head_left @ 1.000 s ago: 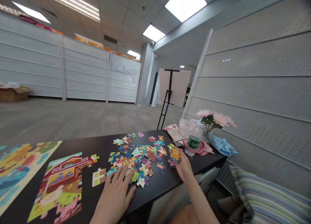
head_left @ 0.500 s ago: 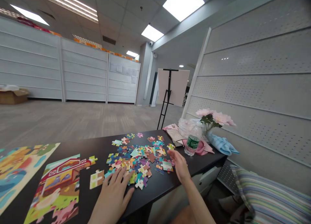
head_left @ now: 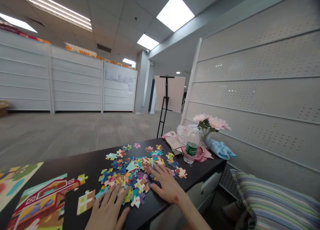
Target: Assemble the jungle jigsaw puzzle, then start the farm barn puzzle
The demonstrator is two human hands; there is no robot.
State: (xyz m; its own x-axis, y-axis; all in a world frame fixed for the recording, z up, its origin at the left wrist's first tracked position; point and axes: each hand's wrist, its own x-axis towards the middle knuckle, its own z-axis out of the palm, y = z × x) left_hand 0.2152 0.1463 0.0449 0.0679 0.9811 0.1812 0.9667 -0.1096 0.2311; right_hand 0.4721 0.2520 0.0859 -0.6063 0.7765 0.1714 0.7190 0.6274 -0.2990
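A heap of loose jigsaw pieces (head_left: 135, 176) lies on the dark table (head_left: 90, 163). My left hand (head_left: 107, 206) rests with spread fingers at the heap's near left edge, its fingertips on some pieces. On the heap's right side lies my right hand (head_left: 165, 185), palm down, fingers stretched out over pieces that it partly hides. Left of my left hand is a small joined block of pieces (head_left: 85, 202). Farther left sits a partly assembled jigsaw of a red barn (head_left: 42, 203), cut off by the frame's lower edge.
A printed picture sheet (head_left: 17, 181) lies at the table's left end. At the right end stand a water bottle (head_left: 191, 148), pink flowers (head_left: 212, 121) and a blue cloth (head_left: 220, 149). A striped cushion (head_left: 277, 196) is at lower right. Beyond the table is an easel (head_left: 163, 107).
My right hand has moved left from the heap's right edge and turned palm down onto the pieces. My left hand stays at the heap. The view has turned slightly right.
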